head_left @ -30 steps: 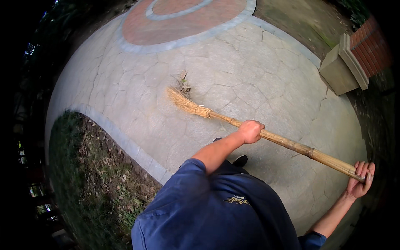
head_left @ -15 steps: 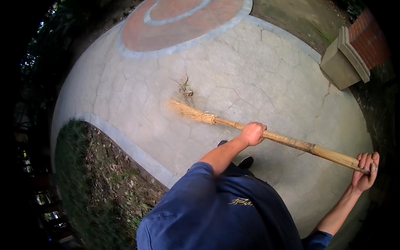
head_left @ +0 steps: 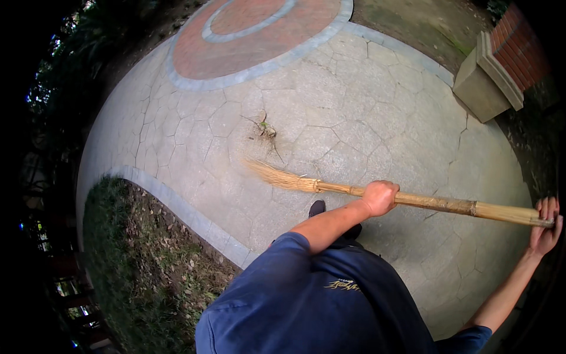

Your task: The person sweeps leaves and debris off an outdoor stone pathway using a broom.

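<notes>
A straw broom (head_left: 286,179) with a thick bamboo handle lies slantwise across my front, bristles to the left and slightly blurred. My left hand (head_left: 380,197) is closed round the handle a little above the bristle binding. Out at the far right, my right hand (head_left: 546,225) grips the handle's top end. Beyond the bristle tips sits a small heap of dry leaves and twigs (head_left: 266,128), with a bit of green in it. A gap of paving separates the bristles from most of the heap.
Grey stone paving (head_left: 354,141) spreads around me, with a red circular pattern (head_left: 253,53) at the far side. A planted bed (head_left: 171,259) behind a pale kerb (head_left: 194,218) lies at left. A brick pillar on a stone base (head_left: 480,85) stands at the far right.
Both hands and the broom have shifted right, with the right hand also rising. The bristles have drawn back from the leaf heap. My feet have changed position slightly.
</notes>
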A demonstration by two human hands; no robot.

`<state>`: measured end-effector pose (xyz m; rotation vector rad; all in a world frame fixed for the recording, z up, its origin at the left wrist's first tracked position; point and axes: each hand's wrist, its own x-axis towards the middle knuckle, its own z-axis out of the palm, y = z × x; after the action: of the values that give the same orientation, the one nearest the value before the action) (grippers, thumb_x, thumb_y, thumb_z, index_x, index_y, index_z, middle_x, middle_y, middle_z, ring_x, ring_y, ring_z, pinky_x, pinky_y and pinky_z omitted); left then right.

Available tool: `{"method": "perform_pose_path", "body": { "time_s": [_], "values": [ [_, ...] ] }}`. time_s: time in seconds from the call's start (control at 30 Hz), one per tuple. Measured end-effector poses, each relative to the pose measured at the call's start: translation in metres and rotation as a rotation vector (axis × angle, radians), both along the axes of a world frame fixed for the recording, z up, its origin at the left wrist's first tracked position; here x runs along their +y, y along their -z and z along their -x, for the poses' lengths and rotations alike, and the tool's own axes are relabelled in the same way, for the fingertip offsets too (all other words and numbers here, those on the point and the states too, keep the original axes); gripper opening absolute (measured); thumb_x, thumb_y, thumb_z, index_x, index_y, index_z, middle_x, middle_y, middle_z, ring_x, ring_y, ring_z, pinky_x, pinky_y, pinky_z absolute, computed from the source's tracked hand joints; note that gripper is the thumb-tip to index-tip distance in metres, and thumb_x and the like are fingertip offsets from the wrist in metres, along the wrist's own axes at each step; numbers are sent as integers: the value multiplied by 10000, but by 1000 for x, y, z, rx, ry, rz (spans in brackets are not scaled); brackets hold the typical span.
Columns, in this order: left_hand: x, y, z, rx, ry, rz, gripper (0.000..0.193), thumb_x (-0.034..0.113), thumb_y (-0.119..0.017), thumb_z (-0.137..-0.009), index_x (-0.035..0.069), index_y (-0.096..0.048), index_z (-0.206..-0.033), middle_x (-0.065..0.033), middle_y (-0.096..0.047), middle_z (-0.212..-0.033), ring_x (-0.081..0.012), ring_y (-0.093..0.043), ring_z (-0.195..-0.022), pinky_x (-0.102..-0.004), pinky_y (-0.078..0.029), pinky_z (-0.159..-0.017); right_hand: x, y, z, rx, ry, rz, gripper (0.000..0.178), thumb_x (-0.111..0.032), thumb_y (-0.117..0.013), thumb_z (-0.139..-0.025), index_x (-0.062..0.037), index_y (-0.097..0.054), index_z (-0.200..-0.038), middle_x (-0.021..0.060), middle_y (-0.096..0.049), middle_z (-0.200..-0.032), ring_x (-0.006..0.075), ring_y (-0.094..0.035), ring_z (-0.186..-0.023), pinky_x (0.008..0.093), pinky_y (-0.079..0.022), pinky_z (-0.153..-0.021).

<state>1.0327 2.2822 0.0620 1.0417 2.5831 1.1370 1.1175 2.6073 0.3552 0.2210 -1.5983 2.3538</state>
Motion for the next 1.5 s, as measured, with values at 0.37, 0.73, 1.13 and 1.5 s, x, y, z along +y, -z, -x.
{"method": "perform_pose_path", "body": {
  "time_s": [0.37,0.73,1.13,1.5],
  "values": [
    [-18,-15,102,315,-312,-137,135,103,-631,-609,61,-541,-701,-145,-556,-685,-328,-551,-658,-418,-447,-615,-60,-14,56,73,214,397,296,-133,-464,-821,-25,-459,-1097,-8,-322,-583,128,-307,-555,310,-303,-656],
    [2,63,4,-83,-108,175,122,144,-592,-606,72,-553,-696,-131,-591,-665,-327,-586,-668,-423,-473,-599,86,108,24,-6,-429,129,371,-158,-400,-886,4,-346,-1215,29,-413,-767,135,-409,-745,293,-342,-823],
    [-135,86,-51,-351,-475,260,126,130,-571,-652,48,-576,-748,-155,-609,-784,-332,-586,-771,-421,-464,-669,-105,150,136,-247,-483,159,177,-111,-484,-824,-45,-399,-964,12,-317,-641,125,-344,-627,303,-356,-739],
    [-150,64,2,-69,-659,111,116,123,-612,-568,62,-543,-638,-136,-580,-677,-335,-566,-721,-435,-451,-657,-147,69,152,82,-510,-66,36,-109,-428,-782,-79,-422,-801,57,-395,-596,173,-368,-564,358,-338,-643]
  ]
}}
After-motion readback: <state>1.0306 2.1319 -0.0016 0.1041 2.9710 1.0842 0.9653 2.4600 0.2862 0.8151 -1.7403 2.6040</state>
